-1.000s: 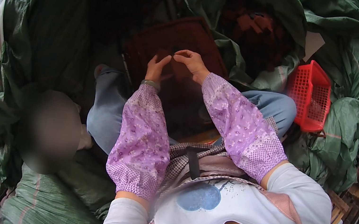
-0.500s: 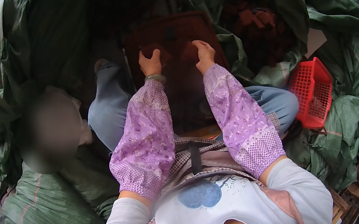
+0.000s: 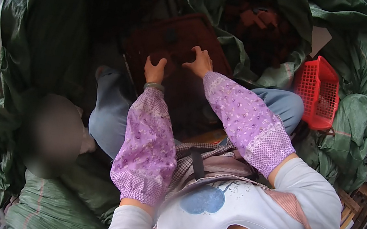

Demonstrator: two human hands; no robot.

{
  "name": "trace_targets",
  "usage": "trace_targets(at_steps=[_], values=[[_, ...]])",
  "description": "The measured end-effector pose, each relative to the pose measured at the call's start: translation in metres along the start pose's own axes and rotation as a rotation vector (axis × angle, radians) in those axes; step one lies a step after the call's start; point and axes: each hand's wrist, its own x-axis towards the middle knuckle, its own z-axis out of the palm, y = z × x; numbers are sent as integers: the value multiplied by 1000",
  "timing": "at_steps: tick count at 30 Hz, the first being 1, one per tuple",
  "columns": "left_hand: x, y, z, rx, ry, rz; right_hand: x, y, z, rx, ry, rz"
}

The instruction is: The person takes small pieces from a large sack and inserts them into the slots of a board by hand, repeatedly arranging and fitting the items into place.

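Over a dark reddish-brown board or box top (image 3: 140,40) between my knees, both hands are raised. My left hand (image 3: 155,70) has its thumb and fingers apart in a curved shape, with nothing visible between them. To its right, my right hand (image 3: 200,62) is spread, its thumb and index finger apart and nothing visible in it. A small dark patch (image 3: 172,35) shows on the board beyond the hands. Shadow hides detail on the board, and whether the fingertips touch it I cannot tell.
A red plastic basket (image 3: 313,90) stands beyond my right knee. An open green sack (image 3: 239,63) at the top holds reddish pieces (image 3: 259,19). More green sacks (image 3: 42,36) lie on the left. A blurred person (image 3: 53,135) is at lower left.
My hands first came apart from near each other; since then the right hand has moved slightly down and left and spread its fingers. My left hand has shifted slightly down.
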Motion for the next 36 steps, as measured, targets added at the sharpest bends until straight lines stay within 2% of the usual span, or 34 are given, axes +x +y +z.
trace_targets(at_steps=[3, 6, 7, 9, 14, 18, 21, 24, 25, 28, 30, 34, 36], values=[[-10, 15, -4, 146, -68, -107, 3, 0, -1, -81, -30, -54], [-25, 32, -4, 415, -145, -67, 6, 0, 5, -82, -39, -76], [-26, 25, -3, 456, -163, -135, 6, 2, 6, -64, -27, -80], [-31, 20, -2, 508, -166, -142, 6, 5, 6, -26, -6, -90], [-34, 31, -2, 663, -225, -137, 10, -3, -6, -73, -120, -62], [-35, 23, -1, 595, -202, -113, 13, -7, 4, -99, -109, -151], [-32, 19, -3, 513, -231, -92, 19, 8, 0, 81, -129, -140], [-30, 21, -5, 503, -223, -98, 15, 19, -16, 1012, -411, 227], [-32, 22, -3, 504, -214, -99, 10, 20, -18, 1028, -445, 392], [-29, 15, -2, 404, -296, -37, 7, 28, -4, 1001, -773, 304], [-22, 5, 1, 327, -388, 18, 6, 27, 6, 1132, -764, 318], [-15, -10, 0, 227, -555, 43, -8, 3, -30, 972, -779, 311], [-20, 4, 7, 166, -585, 83, -4, 8, -28, 1100, -591, 231]])
